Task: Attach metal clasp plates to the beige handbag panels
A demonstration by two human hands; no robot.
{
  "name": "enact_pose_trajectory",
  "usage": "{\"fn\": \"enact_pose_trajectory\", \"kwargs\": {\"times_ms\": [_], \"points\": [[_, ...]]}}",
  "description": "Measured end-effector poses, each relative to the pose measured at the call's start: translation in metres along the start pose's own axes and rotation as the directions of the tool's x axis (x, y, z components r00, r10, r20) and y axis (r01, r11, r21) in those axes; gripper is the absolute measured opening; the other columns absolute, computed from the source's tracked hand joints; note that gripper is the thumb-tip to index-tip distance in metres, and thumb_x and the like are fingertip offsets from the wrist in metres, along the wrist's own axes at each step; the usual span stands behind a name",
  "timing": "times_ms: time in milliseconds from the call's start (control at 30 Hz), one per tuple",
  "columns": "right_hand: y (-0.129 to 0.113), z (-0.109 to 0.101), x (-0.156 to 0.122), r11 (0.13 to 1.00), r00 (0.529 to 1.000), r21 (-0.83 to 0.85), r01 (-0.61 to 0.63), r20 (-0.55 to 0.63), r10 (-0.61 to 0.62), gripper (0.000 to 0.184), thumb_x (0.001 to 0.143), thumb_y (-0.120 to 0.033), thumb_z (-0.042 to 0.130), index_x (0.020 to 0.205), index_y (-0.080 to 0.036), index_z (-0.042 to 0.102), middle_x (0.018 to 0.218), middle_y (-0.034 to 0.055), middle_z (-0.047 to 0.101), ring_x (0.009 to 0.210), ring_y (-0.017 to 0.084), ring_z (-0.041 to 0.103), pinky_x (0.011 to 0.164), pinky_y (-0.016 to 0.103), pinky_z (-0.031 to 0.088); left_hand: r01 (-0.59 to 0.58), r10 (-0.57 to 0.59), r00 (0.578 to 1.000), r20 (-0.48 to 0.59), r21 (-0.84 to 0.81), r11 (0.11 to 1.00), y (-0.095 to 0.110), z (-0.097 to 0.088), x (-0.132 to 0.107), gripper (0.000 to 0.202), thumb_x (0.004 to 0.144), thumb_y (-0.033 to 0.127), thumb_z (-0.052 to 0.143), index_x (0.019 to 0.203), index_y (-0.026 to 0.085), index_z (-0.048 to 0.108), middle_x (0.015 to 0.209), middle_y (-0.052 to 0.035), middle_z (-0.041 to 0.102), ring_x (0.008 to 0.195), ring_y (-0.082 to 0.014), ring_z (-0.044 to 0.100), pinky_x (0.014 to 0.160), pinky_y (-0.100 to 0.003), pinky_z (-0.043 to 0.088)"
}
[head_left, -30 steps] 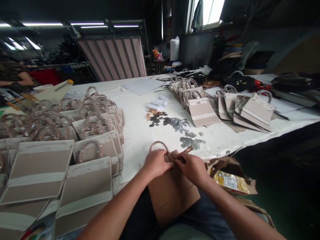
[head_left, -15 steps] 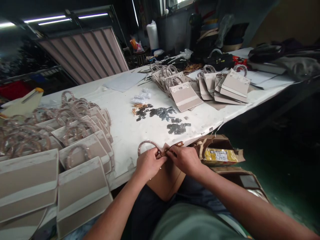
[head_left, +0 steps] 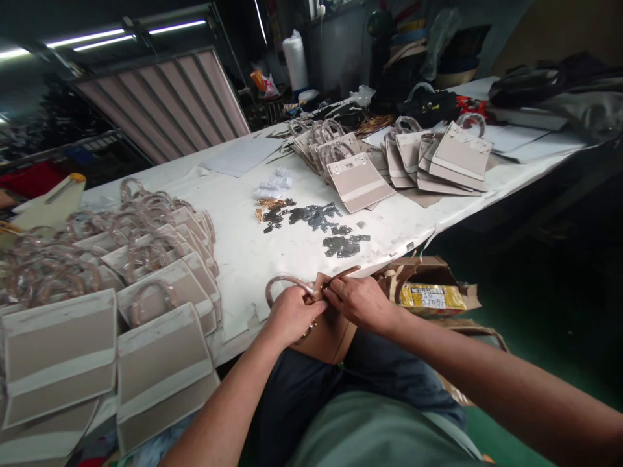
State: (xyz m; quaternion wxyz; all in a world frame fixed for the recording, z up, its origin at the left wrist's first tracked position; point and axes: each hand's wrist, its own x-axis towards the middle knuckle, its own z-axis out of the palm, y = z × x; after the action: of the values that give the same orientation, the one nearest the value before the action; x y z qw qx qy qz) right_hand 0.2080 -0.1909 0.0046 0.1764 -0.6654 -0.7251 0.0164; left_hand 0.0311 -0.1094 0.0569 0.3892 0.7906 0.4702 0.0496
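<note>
A tan bag panel (head_left: 327, 334) rests on my lap at the table's front edge, with a curved clear-wrapped handle (head_left: 287, 284) at its top. My left hand (head_left: 292, 314) is closed on the panel's top edge at the handle's end. My right hand (head_left: 359, 301) pinches the same spot from the right, with a thin brown strip (head_left: 346, 272) sticking out beside its fingers. Both hands almost touch each other.
The white table (head_left: 248, 259) carries stacked finished bag panels with handles at the left (head_left: 146, 272) and at the back right (head_left: 360, 181). Small dark and gold metal fittings (head_left: 316, 220) lie in the middle. An open cardboard box (head_left: 428, 285) stands right of my knees.
The view has tilted and shifted left. My hands and the panel stay together at the table edge, and the panel sits slightly higher on my lap.
</note>
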Motion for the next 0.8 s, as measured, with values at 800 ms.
{"fn": "enact_pose_trajectory", "kwargs": {"times_ms": [800], "points": [[-0.031,-0.035,-0.013,0.969,0.955,0.203,0.143,-0.284,-0.082,0.048,0.112,-0.036,0.040,0.075,-0.019,0.064,0.065,0.0048,0.063,0.055,0.014,0.049,0.059,0.032,0.028,-0.185,0.187,0.977,0.103,-0.026,0.982,0.028,-0.045,-0.042,0.014,0.085,0.028,0.067,0.075,0.021,0.073,0.072,0.0026,0.073,0.067,-0.0168,0.063,0.063,-0.025,0.047]]}}
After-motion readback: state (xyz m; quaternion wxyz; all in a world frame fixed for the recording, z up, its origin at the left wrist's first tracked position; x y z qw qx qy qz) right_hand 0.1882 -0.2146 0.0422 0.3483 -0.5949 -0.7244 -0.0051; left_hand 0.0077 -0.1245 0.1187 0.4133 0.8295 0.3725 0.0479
